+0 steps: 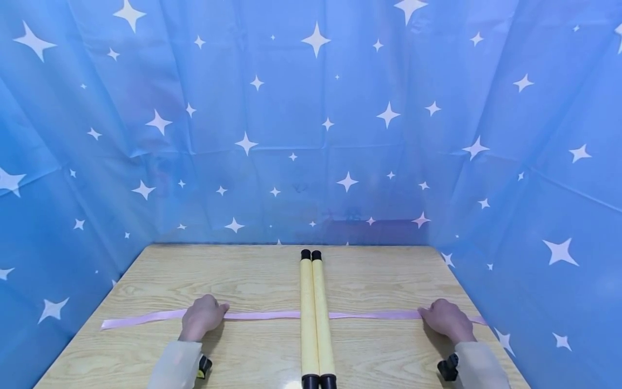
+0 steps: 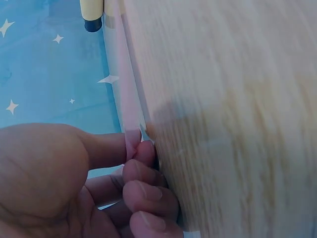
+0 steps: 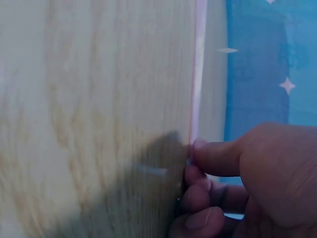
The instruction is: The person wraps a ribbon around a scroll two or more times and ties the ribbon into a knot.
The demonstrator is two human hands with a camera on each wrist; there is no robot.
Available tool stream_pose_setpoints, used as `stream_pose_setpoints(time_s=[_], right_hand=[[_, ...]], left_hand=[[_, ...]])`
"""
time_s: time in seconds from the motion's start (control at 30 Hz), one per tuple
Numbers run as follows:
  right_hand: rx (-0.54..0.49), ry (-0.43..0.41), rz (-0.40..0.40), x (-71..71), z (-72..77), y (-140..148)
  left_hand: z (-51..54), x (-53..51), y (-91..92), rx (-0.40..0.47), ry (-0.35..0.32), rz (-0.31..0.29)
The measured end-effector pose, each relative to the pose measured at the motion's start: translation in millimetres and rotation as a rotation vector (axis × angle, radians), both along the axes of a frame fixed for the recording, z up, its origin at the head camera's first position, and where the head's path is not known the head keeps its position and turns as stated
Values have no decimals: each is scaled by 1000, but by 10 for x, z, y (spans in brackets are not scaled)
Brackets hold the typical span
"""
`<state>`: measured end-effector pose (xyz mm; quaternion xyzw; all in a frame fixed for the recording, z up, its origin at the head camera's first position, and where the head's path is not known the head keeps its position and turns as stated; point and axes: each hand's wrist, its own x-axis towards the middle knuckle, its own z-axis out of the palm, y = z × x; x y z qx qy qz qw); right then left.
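A long pink ribbon [image 1: 262,315] runs left to right across the table, passing beneath two cream rolls with black ends [image 1: 313,319] that lie side by side at the middle. My left hand [image 1: 201,316] pinches the ribbon left of the rolls; in the left wrist view the thumb and index finger grip the pink strip [image 2: 130,94], the other fingers curled below. On the right side my right hand [image 1: 447,319] pinches the same ribbon, and the right wrist view has it between thumb and fingertip [image 3: 198,74]. Ribbon ends extend past both hands.
The wooden table [image 1: 243,275] has blue curtains with white stars [image 1: 291,119] behind it and along both sides. The rolls reach from near the back edge to the front of the view. Each wrist wears a small black device.
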<state>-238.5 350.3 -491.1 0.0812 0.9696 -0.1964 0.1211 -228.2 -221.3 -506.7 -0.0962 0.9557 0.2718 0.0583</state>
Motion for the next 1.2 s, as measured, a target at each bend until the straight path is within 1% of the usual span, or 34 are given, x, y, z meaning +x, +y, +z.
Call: stream_pose_setpoints(time_s=[0.07, 0.17, 0.27, 0.37, 0.47, 0.53, 0.63, 0.73, 0.83, 0.93, 1.1, 1.2], right_hand=[[-9, 25, 29, -5, -9, 4], [-21, 73, 51, -7, -31, 5], [-37, 113, 46, 0, -50, -3], [-66, 156, 32, -1, -51, -32], [-116, 234, 33, -21, -24, -74], [-147, 298, 44, -42, 3, -109], [-220, 347, 45, -71, 56, -176], [-328, 339, 14, -93, 118, -265], [-442, 321, -1, -105, 189, -369], [-525, 311, 0, -114, 252, -473], [-636, 301, 0, -119, 363, -647], [-672, 304, 14, -122, 438, -751]], left_hand=[[-2, -1, 1, 2, 2, 0], [-4, 2, 0, 10, 23, -3], [-10, -3, 9, 35, 64, -19], [-2, -19, 40, 80, 123, -36], [31, -50, 89, 124, 171, -48], [77, -65, 129, 161, 194, -51], [159, -88, 191, 212, 219, -73], [253, -119, 264, 261, 245, -106], [331, -160, 341, 308, 285, -144], [412, -188, 428, 382, 311, -176], [559, -218, 580, 494, 319, -226], [643, -228, 665, 547, 308, -276]])
